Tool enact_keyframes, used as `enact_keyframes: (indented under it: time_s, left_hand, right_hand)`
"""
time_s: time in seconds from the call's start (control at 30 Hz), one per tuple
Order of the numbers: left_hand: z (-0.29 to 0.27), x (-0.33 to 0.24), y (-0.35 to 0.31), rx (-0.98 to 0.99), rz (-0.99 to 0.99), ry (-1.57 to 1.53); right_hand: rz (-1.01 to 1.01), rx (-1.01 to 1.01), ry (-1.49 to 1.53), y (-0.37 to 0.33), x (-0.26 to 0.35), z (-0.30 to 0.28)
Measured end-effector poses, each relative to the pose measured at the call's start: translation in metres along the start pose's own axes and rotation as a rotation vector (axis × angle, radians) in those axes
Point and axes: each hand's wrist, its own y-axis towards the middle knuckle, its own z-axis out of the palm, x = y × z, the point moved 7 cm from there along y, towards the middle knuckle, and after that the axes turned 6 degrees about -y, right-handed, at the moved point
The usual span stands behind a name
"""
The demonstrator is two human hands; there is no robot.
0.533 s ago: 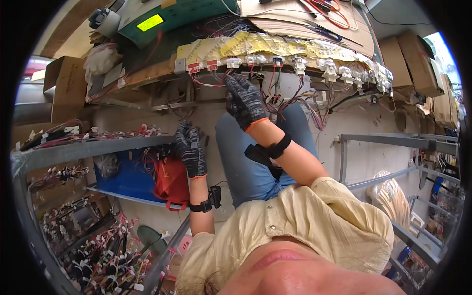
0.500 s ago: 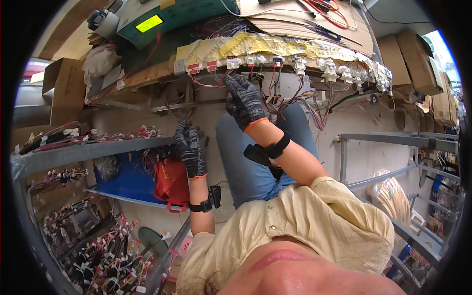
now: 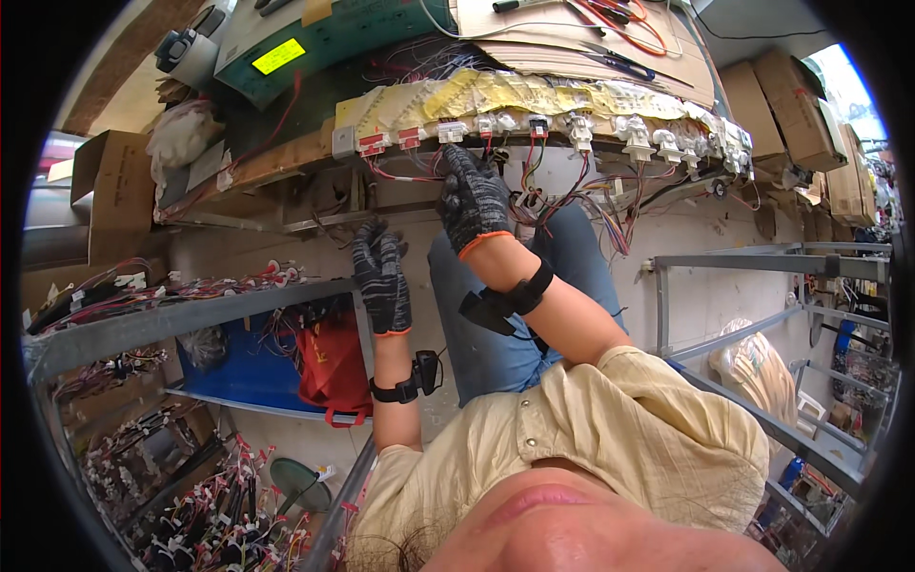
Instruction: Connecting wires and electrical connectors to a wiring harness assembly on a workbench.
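Both my hands wear dark knitted gloves with orange cuffs. My right hand (image 3: 472, 195) reaches to the front edge of a workbench (image 3: 286, 157), its fingers curled among coloured wires (image 3: 562, 195) hanging under a row of red and white connectors (image 3: 534, 129). Its back faces the camera, so what the fingers grip is hidden. My left hand (image 3: 381, 276) is lower, beside a grey metal rack rail (image 3: 191, 319), with its fingers pointing up and nothing seen in it. Black bands sit on both wrists.
A yellowed wiring board (image 3: 515, 95) and a green device (image 3: 305, 43) lie on the bench. Cardboard boxes (image 3: 782, 114) stand at the right. The left rack holds wire harnesses (image 3: 191, 496), a blue bin (image 3: 238, 367) and a red bag (image 3: 334, 367). A grey metal frame (image 3: 762, 262) stands at the right.
My left hand has shifted slightly up and to the right. My right hand stays at the wires under the bench edge.
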Motion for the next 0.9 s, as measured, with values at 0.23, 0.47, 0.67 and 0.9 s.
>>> enact_keyframes:
  time_s: [0.23, 0.47, 0.67, 0.9]
  left_hand:
    - [0.013, -0.022, 0.000, -0.088, 0.257, 0.173]
    - [0.085, -0.091, 0.010, -0.019, 0.653, 0.724]
    - [0.095, -0.093, 0.026, 0.026, 0.687, 0.812]
    - [0.104, -0.080, 0.036, 0.012, 0.694, 0.800]
  right_hand:
    - [0.060, -0.013, 0.155, -0.004, 0.003, 0.005]
    - [0.069, 0.111, 0.173, 0.013, -0.004, -0.007]
    - [0.145, 0.043, 0.149, 0.003, -0.001, 0.001]
    - [0.138, 0.124, 0.230, 0.019, -0.003, -0.012]
